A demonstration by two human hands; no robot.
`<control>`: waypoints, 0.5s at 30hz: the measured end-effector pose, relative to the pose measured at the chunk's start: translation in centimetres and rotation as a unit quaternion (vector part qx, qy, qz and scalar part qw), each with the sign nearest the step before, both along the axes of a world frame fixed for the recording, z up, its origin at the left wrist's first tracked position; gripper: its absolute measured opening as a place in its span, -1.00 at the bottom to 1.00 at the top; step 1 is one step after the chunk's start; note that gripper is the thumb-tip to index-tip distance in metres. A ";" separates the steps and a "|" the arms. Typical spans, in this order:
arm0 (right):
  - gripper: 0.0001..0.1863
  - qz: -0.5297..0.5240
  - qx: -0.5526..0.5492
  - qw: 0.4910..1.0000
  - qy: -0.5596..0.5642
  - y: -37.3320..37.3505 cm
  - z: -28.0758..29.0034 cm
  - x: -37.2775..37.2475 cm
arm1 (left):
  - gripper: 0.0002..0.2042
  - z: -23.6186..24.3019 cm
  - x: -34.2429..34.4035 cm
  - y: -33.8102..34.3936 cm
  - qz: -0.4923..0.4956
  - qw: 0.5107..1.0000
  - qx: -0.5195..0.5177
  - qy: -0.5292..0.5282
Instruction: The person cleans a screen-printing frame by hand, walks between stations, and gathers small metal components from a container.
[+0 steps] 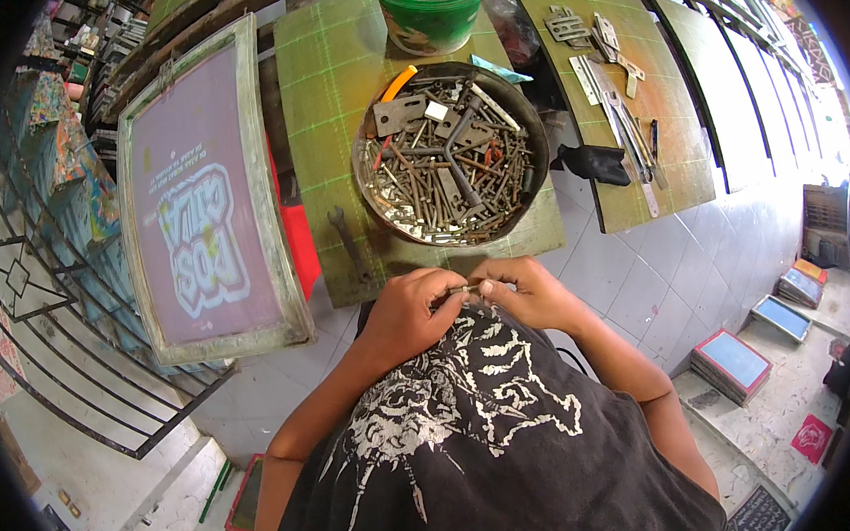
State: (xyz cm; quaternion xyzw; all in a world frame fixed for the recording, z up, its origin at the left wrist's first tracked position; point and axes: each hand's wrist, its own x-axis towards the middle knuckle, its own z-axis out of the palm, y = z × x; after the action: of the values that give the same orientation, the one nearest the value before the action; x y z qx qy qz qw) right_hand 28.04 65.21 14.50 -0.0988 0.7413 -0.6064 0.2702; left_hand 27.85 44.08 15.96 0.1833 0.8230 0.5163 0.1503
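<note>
Close in front of my chest, my left hand (417, 302) and my right hand (522, 291) meet, fingertips pinched on a small bolt (463, 289). Its ends are partly covered by my thumbs and fingers, so I cannot make out whether a nut is on it. Just beyond my hands a round metal pan (361, 187) rests on a green board, heaped with loose bolts (431, 193), screws and metal plates. A cross-shaped wrench (450, 154) lies on top of the heap. Left of the pan is an open-end wrench (347, 241).
A green bucket (431, 20) of metal parts stands behind the pan. At left leans a framed printing screen (134, 223). On the right board lie metal hinges (566, 27), flat metal strips (619, 121) and a black cloth (593, 163). Small frames (733, 365) sit lower right.
</note>
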 end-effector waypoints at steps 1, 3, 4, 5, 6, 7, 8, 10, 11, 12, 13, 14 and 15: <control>-0.87 0.025 0.001 0.999 -0.034 0.2 -0.1 0.0 | -0.87 0.0 0.0 0.0 -0.005 1.000 0.004 0.005; -0.84 0.035 -0.007 0.997 -0.062 0.3 -0.1 0.1 | -0.87 -0.2 0.3 -0.1 -0.015 1.000 0.013 0.014; -0.83 0.020 -0.016 0.998 -0.057 0.2 0.0 0.3 | -0.87 -0.3 0.3 -0.2 -0.018 1.000 0.012 0.014; -0.82 0.006 -0.025 0.998 -0.052 0.0 0.1 0.4 | -0.87 -0.4 0.4 -0.3 -0.021 1.000 0.012 0.014; -0.82 -0.005 -0.025 0.999 -0.044 -0.1 0.0 0.5 | -0.87 -0.4 0.4 -0.3 -0.023 1.000 0.011 0.013; -0.82 -0.016 -0.024 0.999 -0.035 -0.3 0.0 0.6 | -0.87 -0.5 0.4 -0.3 -0.020 1.000 0.013 0.017; -0.82 -0.027 -0.024 0.999 -0.026 -0.4 -0.1 0.7 | -0.87 -0.4 0.4 -0.3 -0.018 0.999 0.015 0.021; -0.85 0.019 -0.049 0.995 -0.086 -0.1 -0.9 0.6 | -0.88 -0.3 0.4 -0.3 -0.020 0.999 0.014 0.026; -0.86 0.041 -0.061 0.991 -0.115 0.1 -1.3 0.6 | -0.87 -0.2 0.4 -0.3 -0.025 0.999 0.012 0.027; -0.86 0.041 -0.059 0.991 -0.115 0.0 -1.6 0.6 | -0.87 -0.2 0.4 -0.3 -0.029 0.999 0.010 0.027; -0.85 0.042 -0.058 0.991 -0.114 0.0 -1.8 0.7 | -0.87 -0.1 0.4 -0.3 -0.032 0.999 0.008 0.032; -0.85 0.042 -0.056 0.991 -0.113 0.0 -1.9 0.7 | -0.87 -0.1 0.3 -0.4 -0.035 0.999 0.006 0.036; -0.83 0.028 -0.069 0.989 -0.131 -0.1 -1.8 0.7 | -0.86 -0.1 0.3 -0.4 -0.037 0.998 0.004 0.041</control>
State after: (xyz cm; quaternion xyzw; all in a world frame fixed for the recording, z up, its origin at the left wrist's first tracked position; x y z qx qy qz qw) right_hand 28.70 65.15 12.66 -0.0575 0.6532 -0.6560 0.3738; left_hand 28.14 43.68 15.81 0.2348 0.8193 0.5054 0.1346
